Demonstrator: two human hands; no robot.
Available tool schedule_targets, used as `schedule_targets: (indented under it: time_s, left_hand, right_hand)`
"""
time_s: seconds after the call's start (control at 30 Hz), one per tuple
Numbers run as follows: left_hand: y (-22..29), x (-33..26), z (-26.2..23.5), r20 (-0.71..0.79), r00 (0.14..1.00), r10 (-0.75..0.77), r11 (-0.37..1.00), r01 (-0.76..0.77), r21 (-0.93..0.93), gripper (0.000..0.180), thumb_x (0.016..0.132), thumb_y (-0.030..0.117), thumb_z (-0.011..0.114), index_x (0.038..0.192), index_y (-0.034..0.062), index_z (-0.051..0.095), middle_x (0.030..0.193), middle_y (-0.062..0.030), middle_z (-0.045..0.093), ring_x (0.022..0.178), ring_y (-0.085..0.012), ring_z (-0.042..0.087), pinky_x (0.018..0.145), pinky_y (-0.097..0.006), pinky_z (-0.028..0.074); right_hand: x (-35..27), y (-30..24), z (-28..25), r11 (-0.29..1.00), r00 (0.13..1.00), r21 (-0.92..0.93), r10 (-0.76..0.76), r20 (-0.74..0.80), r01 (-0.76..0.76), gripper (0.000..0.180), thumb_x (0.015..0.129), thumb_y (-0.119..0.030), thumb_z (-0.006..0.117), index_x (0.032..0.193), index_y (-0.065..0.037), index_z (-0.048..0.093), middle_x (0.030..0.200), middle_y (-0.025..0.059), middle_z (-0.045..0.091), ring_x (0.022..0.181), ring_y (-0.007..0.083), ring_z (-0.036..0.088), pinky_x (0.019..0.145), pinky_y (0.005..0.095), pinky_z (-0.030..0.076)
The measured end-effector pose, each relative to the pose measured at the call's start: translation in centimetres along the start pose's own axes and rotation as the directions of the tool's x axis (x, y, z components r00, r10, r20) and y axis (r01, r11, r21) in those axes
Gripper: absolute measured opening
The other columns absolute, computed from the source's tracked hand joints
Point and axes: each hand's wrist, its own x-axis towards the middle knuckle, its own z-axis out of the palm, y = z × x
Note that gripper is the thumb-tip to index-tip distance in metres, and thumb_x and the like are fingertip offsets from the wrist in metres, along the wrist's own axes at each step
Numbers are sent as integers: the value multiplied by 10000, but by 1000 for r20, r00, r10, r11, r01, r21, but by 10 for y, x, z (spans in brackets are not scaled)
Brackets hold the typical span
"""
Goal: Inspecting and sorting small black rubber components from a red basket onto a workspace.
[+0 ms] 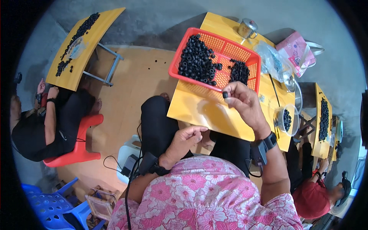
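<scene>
Between the thumb and forefinger of my right hand (245,105) is a small black cylinder-shaped piece (225,94), held just off the near rim of a red plastic basket (176,63). My left hand (184,145) is low at the near edge of the yellow table (188,101), its fingers curled and thumb against forefinger; whatever may be in them is hidden. Inside the basket, a large heap of black ring-like pieces (195,61) lies to the left. A smaller pile of finer black bits (239,71) lies to the right.
Right of the basket are a clear tub (296,122) with black pieces, a dark thin rod (274,90), plastic bags (274,61), a metal mug (247,28) and a pink bag (294,51). Other people sit at tables on both sides. A white stool (125,155) stands left of my legs.
</scene>
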Motion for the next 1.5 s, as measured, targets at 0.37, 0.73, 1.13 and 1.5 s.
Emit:
schedule_targets:
  time_s: [0.37,0.73,1.13,1.5]
  left_hand:
    - [15,-14,31,-54,957,284,948,-289,-136,319,896,55,571,1208,-1,533,858,13,490,754,-47,463,679,-192,407]
    - [20,-19,31,79,957,280,920,-291,263,214,854,-17,582,1067,-27,600,885,-22,508,807,-80,503,737,-215,424]
    - [-10,-14,18,-9,993,120,992,-120,-28,133,860,-6,597,992,-5,580,883,18,544,752,-19,478,661,-160,397]
    - [-12,-12,21,-23,998,65,997,-64,48,146,861,2,602,1005,-2,583,843,26,544,743,-19,487,672,-159,409]
  right_hand:
    - [-78,48,32,820,952,495,188,242,-288,265,882,-214,628,1048,-14,575,788,-15,542,652,69,508,621,221,451]
    - [-97,67,41,811,915,441,273,297,-385,218,901,-263,608,895,-46,592,730,-25,552,591,51,511,549,193,436]
    - [-93,71,-6,989,914,-86,75,-399,-119,94,848,-97,650,849,-5,629,723,-33,569,662,37,495,593,208,431]
    - [-67,82,-94,311,825,-936,-476,-304,-165,223,721,-21,609,918,-91,687,858,73,629,891,268,547,803,373,451]
